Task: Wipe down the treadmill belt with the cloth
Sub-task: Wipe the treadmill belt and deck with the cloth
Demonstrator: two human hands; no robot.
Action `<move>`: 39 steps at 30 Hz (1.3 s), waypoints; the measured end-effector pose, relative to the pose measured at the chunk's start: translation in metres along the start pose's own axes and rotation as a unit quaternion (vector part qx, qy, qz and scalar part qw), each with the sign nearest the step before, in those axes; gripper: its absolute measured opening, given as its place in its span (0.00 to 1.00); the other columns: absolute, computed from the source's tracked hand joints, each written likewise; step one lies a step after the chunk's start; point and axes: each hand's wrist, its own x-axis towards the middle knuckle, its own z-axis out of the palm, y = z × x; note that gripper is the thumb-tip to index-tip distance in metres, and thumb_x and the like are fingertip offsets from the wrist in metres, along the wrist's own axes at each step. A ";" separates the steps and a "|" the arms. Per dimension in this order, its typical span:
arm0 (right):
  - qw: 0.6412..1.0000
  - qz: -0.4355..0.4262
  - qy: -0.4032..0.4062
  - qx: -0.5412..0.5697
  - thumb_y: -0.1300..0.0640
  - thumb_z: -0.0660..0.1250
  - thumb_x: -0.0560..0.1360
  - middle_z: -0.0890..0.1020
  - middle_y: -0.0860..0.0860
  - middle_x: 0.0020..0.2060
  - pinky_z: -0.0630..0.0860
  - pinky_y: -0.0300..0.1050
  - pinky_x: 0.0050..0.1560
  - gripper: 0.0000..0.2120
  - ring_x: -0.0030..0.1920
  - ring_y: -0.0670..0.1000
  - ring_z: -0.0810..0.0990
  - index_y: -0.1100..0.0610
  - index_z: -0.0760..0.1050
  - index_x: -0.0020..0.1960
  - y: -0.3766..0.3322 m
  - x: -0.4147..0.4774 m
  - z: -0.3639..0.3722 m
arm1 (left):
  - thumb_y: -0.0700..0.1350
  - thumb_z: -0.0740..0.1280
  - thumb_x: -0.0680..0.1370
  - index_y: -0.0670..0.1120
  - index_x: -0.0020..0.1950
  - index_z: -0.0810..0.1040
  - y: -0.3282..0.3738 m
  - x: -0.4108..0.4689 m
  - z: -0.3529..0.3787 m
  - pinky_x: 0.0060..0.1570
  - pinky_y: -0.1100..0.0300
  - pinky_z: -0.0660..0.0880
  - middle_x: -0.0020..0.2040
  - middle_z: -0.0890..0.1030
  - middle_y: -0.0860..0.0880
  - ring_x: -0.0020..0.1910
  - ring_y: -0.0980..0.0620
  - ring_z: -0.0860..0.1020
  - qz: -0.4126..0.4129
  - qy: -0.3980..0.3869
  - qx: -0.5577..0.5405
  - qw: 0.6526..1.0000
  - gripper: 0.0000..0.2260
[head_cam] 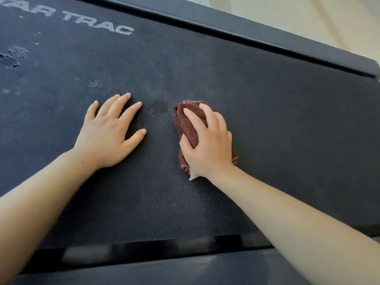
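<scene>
Treadmill belt (267, 120) fills nearly the whole view, a dark, finely grained surface running on a slant from upper left to lower right. On it, about midway across its width, lies the cloth (186, 124), a reddish-brown terry piece bunched into a thick wad.

The right hand (209, 145) sits on top of the cloth. Its fingers curl over the wad and the thumb presses against the cloth's left flank, so the hand grips it against the belt. A pale corner of fabric (193, 176) pokes out from under the wrist at the cloth's near end.

Left of the cloth and apart from it, the left hand (109, 136) lies palm down on the bare belt, fingers straight and spread wide, holding nothing. Between that hand's fingertips and the cloth's far end, just beside the cloth, is a small darker patch (159, 106) on the belt.

Farther off to the cloth's upper left, white lettering (98, 23) reading "TRAC" is printed on the belt, with more letters cut off at the picture's edge. Well to the cloth's left, beyond the left hand, pale worn blotches (14, 56) mark the surface.

Beyond the cloth a black side rail (267, 36) borders the belt, and past it is a pale surface (308, 15). On the cloth's near side, under both forearms, a second black rail (144, 270) edges the belt, blurred.
</scene>
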 end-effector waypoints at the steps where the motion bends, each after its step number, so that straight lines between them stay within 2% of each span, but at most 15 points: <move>1: 1.000 0.010 0.002 -0.001 0.44 0.60 0.74 0.61 0.49 0.73 0.66 0.63 0.64 0.25 0.71 0.55 0.59 0.43 0.64 0.71 -0.005 0.010 0.003 | 0.65 0.46 0.74 0.50 0.74 0.61 0.000 -0.001 0.000 0.71 0.42 0.50 0.76 0.60 0.45 0.75 0.45 0.56 -0.001 0.000 -0.001 1.000 0.33; 5: 0.999 0.045 0.026 0.006 0.45 0.60 0.74 0.61 0.49 0.73 0.66 0.63 0.63 0.25 0.71 0.56 0.59 0.42 0.65 0.71 -0.018 0.049 0.014 | 0.64 0.47 0.74 0.50 0.74 0.61 0.001 0.003 -0.002 0.71 0.42 0.50 0.75 0.60 0.46 0.75 0.45 0.56 -0.006 0.002 -0.001 1.000 0.32; 8: 0.999 0.030 0.038 0.009 0.44 0.60 0.73 0.62 0.49 0.73 0.66 0.63 0.62 0.26 0.71 0.56 0.59 0.42 0.64 0.71 -0.017 0.057 0.021 | 0.65 0.47 0.74 0.51 0.74 0.61 0.001 0.001 -0.003 0.71 0.43 0.50 0.76 0.59 0.47 0.75 0.46 0.56 -0.009 0.002 0.014 1.000 0.32; 13: 0.999 0.012 0.041 0.008 0.43 0.60 0.72 0.62 0.52 0.73 0.66 0.64 0.61 0.27 0.70 0.59 0.59 0.43 0.64 0.71 -0.013 0.061 0.024 | 0.65 0.45 0.72 0.51 0.75 0.59 0.006 0.007 -0.014 0.71 0.42 0.52 0.76 0.57 0.48 0.74 0.47 0.54 -0.007 -0.045 0.032 0.998 0.34; 19: 0.999 -0.017 0.004 0.047 0.43 0.62 0.73 0.60 0.52 0.74 0.65 0.64 0.61 0.27 0.71 0.58 0.57 0.43 0.63 0.71 -0.007 0.078 0.020 | 0.66 0.44 0.73 0.52 0.76 0.56 0.011 0.030 -0.027 0.68 0.45 0.57 0.75 0.57 0.51 0.73 0.47 0.57 0.004 -0.098 0.088 0.991 0.34; 26: 0.998 -0.005 0.039 0.044 0.43 0.63 0.73 0.62 0.54 0.73 0.65 0.65 0.60 0.27 0.71 0.60 0.59 0.45 0.64 0.71 0.005 0.114 0.029 | 0.62 0.50 0.77 0.51 0.76 0.55 0.014 0.092 -0.010 0.68 0.44 0.57 0.75 0.58 0.49 0.73 0.46 0.57 -0.012 -0.036 0.052 0.998 0.30; 30: 0.997 0.041 0.047 0.043 0.43 0.62 0.74 0.60 0.52 0.74 0.64 0.66 0.61 0.27 0.72 0.59 0.57 0.44 0.63 0.71 0.016 0.148 0.029 | 0.57 0.53 0.79 0.50 0.76 0.54 0.009 0.142 -0.005 0.69 0.43 0.54 0.76 0.56 0.49 0.74 0.47 0.55 -0.002 -0.026 0.045 0.999 0.27; 35: 0.994 0.076 0.073 0.036 0.43 0.62 0.74 0.61 0.53 0.74 0.64 0.66 0.61 0.27 0.72 0.60 0.57 0.44 0.64 0.71 0.022 0.180 0.034 | 0.59 0.52 0.79 0.51 0.76 0.56 0.005 0.189 0.000 0.70 0.45 0.51 0.76 0.57 0.51 0.74 0.50 0.54 0.015 -0.026 0.042 0.999 0.27; 39: 0.991 0.105 0.082 0.029 0.43 0.62 0.74 0.61 0.52 0.74 0.64 0.65 0.61 0.27 0.72 0.60 0.57 0.45 0.64 0.71 0.033 0.222 0.037 | 0.63 0.47 0.73 0.53 0.75 0.58 0.002 0.194 0.004 0.72 0.47 0.49 0.75 0.59 0.53 0.74 0.51 0.55 0.023 -0.009 0.025 0.999 0.32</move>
